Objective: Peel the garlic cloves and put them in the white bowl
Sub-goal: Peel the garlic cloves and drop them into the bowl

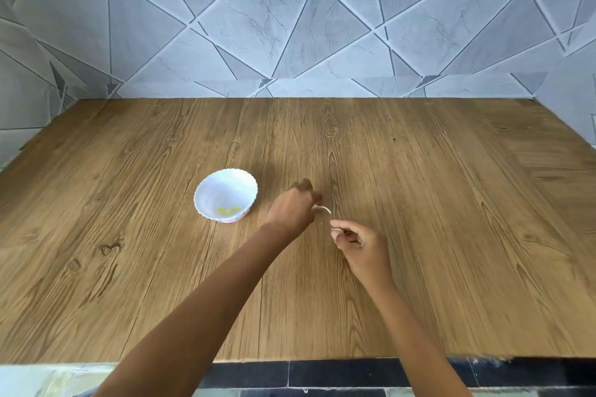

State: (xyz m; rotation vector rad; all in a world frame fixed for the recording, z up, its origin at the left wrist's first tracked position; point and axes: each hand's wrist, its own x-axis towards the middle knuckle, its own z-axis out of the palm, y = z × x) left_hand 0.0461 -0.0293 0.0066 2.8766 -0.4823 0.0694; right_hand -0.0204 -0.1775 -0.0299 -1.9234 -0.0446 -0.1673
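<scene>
Two pinching grips, left hand (295,206) and right hand (362,246) each on garlic skin (324,209), white bowl (206,190) beside, wooden table (435,203)

white bowl (222,188) upright, yellowish peeled cloves (228,210) inside

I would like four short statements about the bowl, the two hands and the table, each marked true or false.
1. The white bowl stands to the left of both hands. True.
2. The bowl is empty. False: a few yellowish pieces lie in it.
3. The left hand lies flat on the wooden table. False: its fingers are curled and pinch a pale curled strip.
4. The right hand pinches a small pale bit. True.
</scene>
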